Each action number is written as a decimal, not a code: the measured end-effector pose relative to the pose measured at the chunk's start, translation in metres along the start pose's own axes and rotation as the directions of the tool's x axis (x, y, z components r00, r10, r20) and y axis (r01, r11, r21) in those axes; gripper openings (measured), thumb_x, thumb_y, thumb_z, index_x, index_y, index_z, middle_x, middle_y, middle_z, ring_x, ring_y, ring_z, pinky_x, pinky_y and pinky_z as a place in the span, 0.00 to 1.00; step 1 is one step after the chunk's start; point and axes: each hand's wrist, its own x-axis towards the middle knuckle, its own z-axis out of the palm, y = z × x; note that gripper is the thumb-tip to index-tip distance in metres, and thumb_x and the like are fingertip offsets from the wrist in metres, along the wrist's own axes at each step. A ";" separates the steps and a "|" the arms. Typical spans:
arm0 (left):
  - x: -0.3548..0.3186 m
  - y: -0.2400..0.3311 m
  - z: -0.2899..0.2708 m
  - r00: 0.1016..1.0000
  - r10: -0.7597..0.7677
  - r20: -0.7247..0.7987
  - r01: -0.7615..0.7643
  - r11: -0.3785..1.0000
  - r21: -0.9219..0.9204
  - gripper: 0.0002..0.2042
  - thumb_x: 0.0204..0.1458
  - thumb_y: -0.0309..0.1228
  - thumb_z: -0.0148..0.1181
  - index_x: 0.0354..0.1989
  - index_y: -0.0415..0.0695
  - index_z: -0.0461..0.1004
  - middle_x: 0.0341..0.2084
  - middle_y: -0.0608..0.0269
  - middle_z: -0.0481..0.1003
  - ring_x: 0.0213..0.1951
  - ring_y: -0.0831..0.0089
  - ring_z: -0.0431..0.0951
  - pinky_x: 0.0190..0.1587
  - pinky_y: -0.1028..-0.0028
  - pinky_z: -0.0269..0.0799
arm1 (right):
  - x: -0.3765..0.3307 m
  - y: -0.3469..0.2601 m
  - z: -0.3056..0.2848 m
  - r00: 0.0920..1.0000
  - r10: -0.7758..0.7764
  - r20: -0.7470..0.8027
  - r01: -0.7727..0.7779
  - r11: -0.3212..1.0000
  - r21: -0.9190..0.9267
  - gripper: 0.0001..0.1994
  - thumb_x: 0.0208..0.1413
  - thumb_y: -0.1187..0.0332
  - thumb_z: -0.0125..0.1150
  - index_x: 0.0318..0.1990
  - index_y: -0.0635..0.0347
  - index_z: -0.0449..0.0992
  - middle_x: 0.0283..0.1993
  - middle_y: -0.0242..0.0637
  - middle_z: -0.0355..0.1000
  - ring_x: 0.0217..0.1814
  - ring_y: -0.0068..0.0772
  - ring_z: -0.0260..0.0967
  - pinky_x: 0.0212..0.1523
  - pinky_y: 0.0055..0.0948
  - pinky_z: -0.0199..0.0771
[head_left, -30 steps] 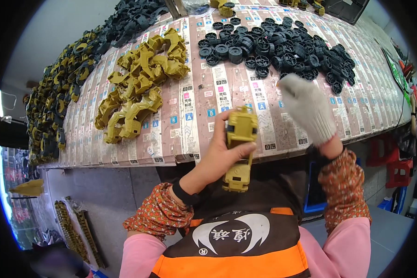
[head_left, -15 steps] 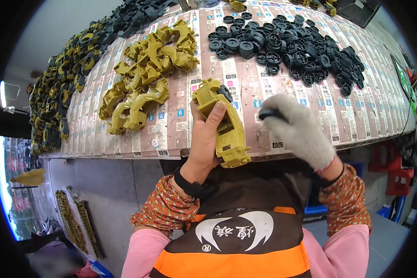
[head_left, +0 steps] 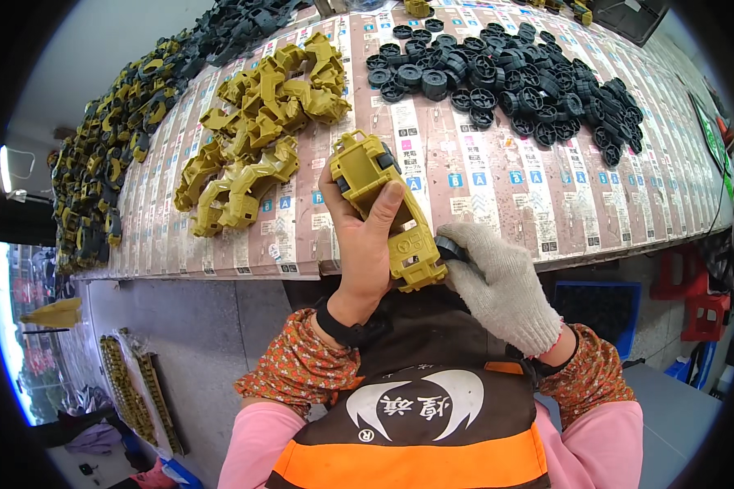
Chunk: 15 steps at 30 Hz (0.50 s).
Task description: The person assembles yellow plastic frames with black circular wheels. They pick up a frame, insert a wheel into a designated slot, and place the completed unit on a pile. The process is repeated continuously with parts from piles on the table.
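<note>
A yellow plastic toy vehicle body (head_left: 414, 251) is gripped in my bare left hand (head_left: 362, 240), thumb across its middle, over the table's front edge. Black wheels (head_left: 386, 160) sit on both sides of its far end. My right hand (head_left: 501, 285), in a whitish knitted glove, pinches a black toy wheel (head_left: 450, 248) against the right side of the body's near end. Whether that wheel is seated there I cannot tell. Beyond my left hand lies a heap of yellow vehicle bodies (head_left: 253, 175). Past my right hand spreads a pile of loose black wheels (head_left: 538, 90).
A long heap of yellow and black parts (head_left: 126, 122) runs along the table's left edge. The table (head_left: 302, 244) wears a printed covering. Below it on the right are a blue crate (head_left: 599, 314) and red stools (head_left: 704, 316). A bag of yellow parts (head_left: 134, 391) lies lower left.
My right hand has come down and left, bringing the wheel from above the table to the body's near end. The body has turned slightly in my left hand, showing wheels on both sides.
</note>
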 end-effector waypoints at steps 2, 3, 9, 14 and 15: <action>0.000 -0.001 0.002 1.000 0.018 -0.004 -0.018 1.000 -0.020 0.32 0.65 0.28 0.67 0.71 0.54 0.54 0.51 0.66 0.72 0.48 0.76 0.78 0.50 0.72 0.81 | -0.003 0.002 0.003 1.000 0.001 -0.015 -0.001 1.000 0.000 0.17 0.61 0.77 0.63 0.57 0.64 0.76 0.44 0.55 0.80 0.48 0.60 0.81 0.46 0.43 0.81; -0.001 -0.001 0.002 1.000 0.027 -0.008 -0.028 0.999 -0.029 0.32 0.65 0.28 0.68 0.71 0.54 0.54 0.51 0.66 0.72 0.48 0.76 0.78 0.50 0.72 0.81 | -0.003 0.002 0.004 1.000 0.013 -0.016 -0.013 1.000 0.018 0.17 0.61 0.77 0.63 0.57 0.64 0.76 0.44 0.55 0.80 0.48 0.59 0.81 0.46 0.43 0.81; -0.001 0.003 0.000 0.999 -0.033 -0.016 0.033 0.999 -0.001 0.33 0.65 0.27 0.68 0.72 0.55 0.54 0.51 0.66 0.73 0.48 0.75 0.78 0.49 0.70 0.82 | 0.005 0.009 0.004 0.994 0.114 -0.003 -0.112 0.984 0.137 0.17 0.61 0.77 0.61 0.57 0.64 0.76 0.43 0.56 0.80 0.48 0.59 0.82 0.47 0.43 0.81; 0.000 -0.001 0.002 1.000 0.003 -0.015 -0.003 1.000 -0.027 0.35 0.64 0.26 0.69 0.73 0.54 0.53 0.53 0.66 0.73 0.50 0.75 0.78 0.51 0.71 0.81 | 0.004 0.006 0.006 1.000 -0.023 -0.016 0.024 0.998 0.050 0.17 0.61 0.78 0.60 0.57 0.66 0.76 0.43 0.57 0.79 0.47 0.61 0.81 0.47 0.45 0.80; 0.000 0.000 0.002 1.000 0.000 -0.022 -0.001 1.000 -0.026 0.35 0.64 0.26 0.69 0.73 0.54 0.53 0.54 0.65 0.73 0.50 0.75 0.78 0.52 0.71 0.80 | 0.002 0.005 0.006 0.999 -0.033 -0.014 0.034 0.999 0.028 0.17 0.61 0.78 0.59 0.58 0.66 0.75 0.44 0.57 0.79 0.47 0.63 0.80 0.47 0.46 0.80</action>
